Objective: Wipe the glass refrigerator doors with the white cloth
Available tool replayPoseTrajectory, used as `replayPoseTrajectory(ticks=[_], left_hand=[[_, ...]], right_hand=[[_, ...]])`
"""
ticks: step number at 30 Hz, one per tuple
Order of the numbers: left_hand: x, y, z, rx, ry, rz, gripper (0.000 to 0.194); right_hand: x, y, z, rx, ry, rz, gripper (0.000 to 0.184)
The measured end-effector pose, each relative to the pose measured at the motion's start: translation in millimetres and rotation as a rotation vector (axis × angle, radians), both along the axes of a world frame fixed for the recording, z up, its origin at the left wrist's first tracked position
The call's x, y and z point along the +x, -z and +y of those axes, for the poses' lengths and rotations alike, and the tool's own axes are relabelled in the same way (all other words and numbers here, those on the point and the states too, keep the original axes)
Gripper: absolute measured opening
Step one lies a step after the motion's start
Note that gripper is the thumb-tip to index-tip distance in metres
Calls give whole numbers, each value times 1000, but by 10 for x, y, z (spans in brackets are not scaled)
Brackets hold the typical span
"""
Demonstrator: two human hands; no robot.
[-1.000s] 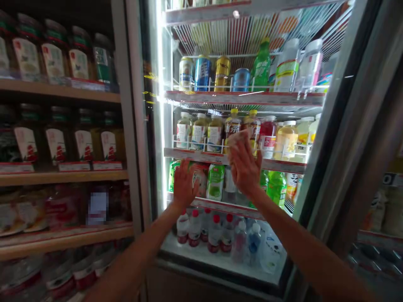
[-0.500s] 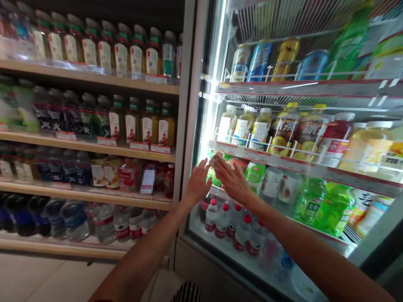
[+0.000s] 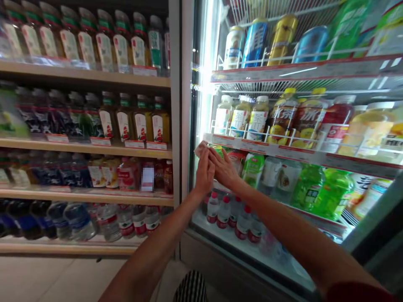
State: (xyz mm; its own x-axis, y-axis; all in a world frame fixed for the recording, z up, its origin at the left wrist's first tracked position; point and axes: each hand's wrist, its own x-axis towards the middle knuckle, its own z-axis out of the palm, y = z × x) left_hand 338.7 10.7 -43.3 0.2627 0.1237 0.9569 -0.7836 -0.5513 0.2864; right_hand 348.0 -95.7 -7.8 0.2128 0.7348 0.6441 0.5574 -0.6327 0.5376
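Both of my hands meet in front of the open drinks cooler, at the left end of its middle shelf rail (image 3: 270, 152). My left hand (image 3: 204, 174) and my right hand (image 3: 224, 171) press together on a small pale cloth or wad (image 3: 201, 149) that pokes out above the fingertips. They hover just before the green and red labelled bottles (image 3: 252, 167) on the shelf below the rail. Tea bottles (image 3: 241, 117) stand on the shelf above the hands.
The cooler holds cans (image 3: 256, 40) on top, red-capped water bottles (image 3: 223, 209) at the bottom and green bottles (image 3: 330, 191) to the right. Wooden shelves (image 3: 85, 149) of bottled drinks run along the left. The cooler's door frame (image 3: 371, 226) stands at the right.
The view swung left. My hands came down from the middle shelf bottles and drew together; the pale wad moved from my right hand alone into both hands.
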Motion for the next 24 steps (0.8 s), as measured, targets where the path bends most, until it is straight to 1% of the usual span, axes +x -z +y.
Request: replayPoseTrajectory(ticks=[2, 4, 7, 9, 10, 11, 12, 13, 15, 16, 17, 18, 19, 20, 22, 23, 24], left_hand=[[94, -92, -130, -54, -13, -16, 48], [236, -187, -164, -133, -90, -49, 49], [458, -313, -116, -261, -255, -75, 51], [539, -348, -126, -306, -341, -86, 52], [542, -337, -166, -296, -362, -100, 52], [517, -303, -227, -257, -368, -121, 53], [467, -246, -305, -184, -356, -148, 55], [400, -172, -386, -76, -330, -183, 57], [260, -8, -511, 253, -238, -280, 62], [211, 60, -530, 428, -187, -332, 64], [189, 104, -513, 560, -149, -370, 65], [199, 116, -461, 614, -135, -377, 66], [239, 95, -382, 569, -152, -352, 65], [301, 46, -292, 429, -196, -303, 65], [447, -90, -143, -2, -314, -192, 61], [505, -151, -113, -178, -357, -167, 59], [538, -194, -123, -284, -381, -165, 57]], right_hand=[[-125, -118, -221, -35, -11, -7, 54], [-309, -308, -568, -34, 28, -78, 48], [-594, -579, -1215, 123, 181, -261, 40], [-712, -670, -1604, 234, 256, -372, 41], [-739, -682, -1756, 267, 283, -402, 42], [-747, -673, -1871, 278, 304, -414, 43], [-740, -649, -1951, 267, 319, -410, 44], [-724, -618, -1998, 243, 325, -402, 44], [-685, -557, -2026, 207, 323, -387, 42], [-670, -537, -2023, 201, 316, -384, 41], [-659, -524, -2018, 203, 309, -383, 39], [-652, -520, -2014, 204, 301, -385, 39], [-650, -521, -2013, 202, 290, -388, 39], [-651, -525, -2014, 196, 278, -397, 39], [-658, -536, -2015, 198, 272, -403, 39], [-662, -540, -2014, 210, 275, -400, 39], [-667, -541, -2010, 222, 275, -398, 40]])
